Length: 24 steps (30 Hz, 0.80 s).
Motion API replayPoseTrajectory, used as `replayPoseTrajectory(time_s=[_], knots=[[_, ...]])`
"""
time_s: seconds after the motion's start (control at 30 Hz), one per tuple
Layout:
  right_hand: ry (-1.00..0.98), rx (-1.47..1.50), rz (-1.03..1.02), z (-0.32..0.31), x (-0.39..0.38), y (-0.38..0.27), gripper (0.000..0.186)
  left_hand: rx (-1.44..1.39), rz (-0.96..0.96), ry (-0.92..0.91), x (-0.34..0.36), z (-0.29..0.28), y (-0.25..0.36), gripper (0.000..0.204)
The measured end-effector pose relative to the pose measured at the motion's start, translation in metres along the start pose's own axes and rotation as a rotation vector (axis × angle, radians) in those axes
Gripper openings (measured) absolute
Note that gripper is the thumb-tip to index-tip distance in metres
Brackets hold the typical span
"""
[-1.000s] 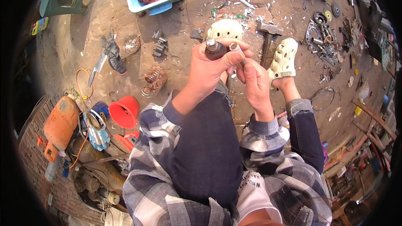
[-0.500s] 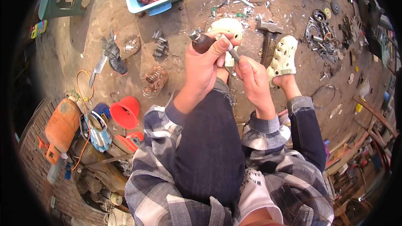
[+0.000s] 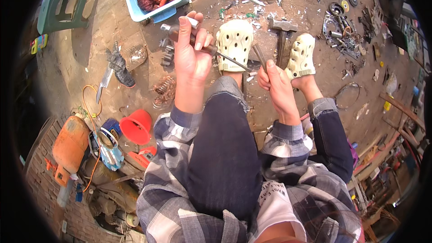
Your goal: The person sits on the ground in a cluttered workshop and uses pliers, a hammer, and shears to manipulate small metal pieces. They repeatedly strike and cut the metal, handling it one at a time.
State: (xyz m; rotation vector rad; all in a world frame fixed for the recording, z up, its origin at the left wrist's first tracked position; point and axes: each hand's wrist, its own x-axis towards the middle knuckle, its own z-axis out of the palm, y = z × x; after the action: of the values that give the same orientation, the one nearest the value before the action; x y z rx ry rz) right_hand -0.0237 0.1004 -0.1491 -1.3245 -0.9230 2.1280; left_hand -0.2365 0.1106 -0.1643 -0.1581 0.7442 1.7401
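Observation:
My left hand (image 3: 192, 58) is closed around the dark brown handle of a screwdriver (image 3: 231, 60), whose thin shaft points down to the right. A small whitish cylinder (image 3: 193, 22) also sits between its thumb and fingers. My right hand (image 3: 279, 86) grips a short, narrow metal rod (image 3: 259, 55) that sticks up past the thumb. The screwdriver's tip ends a little left of the right hand's fingers, over the ground by a cream clog (image 3: 235, 40). A hammer (image 3: 282, 26) lies beyond the right hand.
A blue tub (image 3: 155, 14) of reddish copper coils stands at the far left, near a green stool (image 3: 67, 6). A knife (image 3: 104, 83) and grey glove (image 3: 119, 66) lie left. Closer are a red bucket (image 3: 136, 127) and orange gas cylinder (image 3: 70, 141). Metal parts (image 3: 344, 29) cover the right.
My hands have moved apart. The left went left with the screwdriver and whitish cylinder, exposing the shaft; the right stays low with the rod, whose upper end is now free of the left hand.

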Motion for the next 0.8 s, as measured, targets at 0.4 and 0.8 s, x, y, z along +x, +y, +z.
replayPoseTrajectory(time_s=[0.4, 0.8], knots=[[0.252, -0.064, -0.112, -0.030, 0.027, -0.007, 0.040, -0.012, -0.343, 0.107, 0.001, 0.013, -0.036, 0.027], [0.740, 0.468, -0.027, -0.206, 0.120, -0.012, 0.036, 0.132, -0.429, 0.167, 0.002, -0.004, -0.049, 0.025]])
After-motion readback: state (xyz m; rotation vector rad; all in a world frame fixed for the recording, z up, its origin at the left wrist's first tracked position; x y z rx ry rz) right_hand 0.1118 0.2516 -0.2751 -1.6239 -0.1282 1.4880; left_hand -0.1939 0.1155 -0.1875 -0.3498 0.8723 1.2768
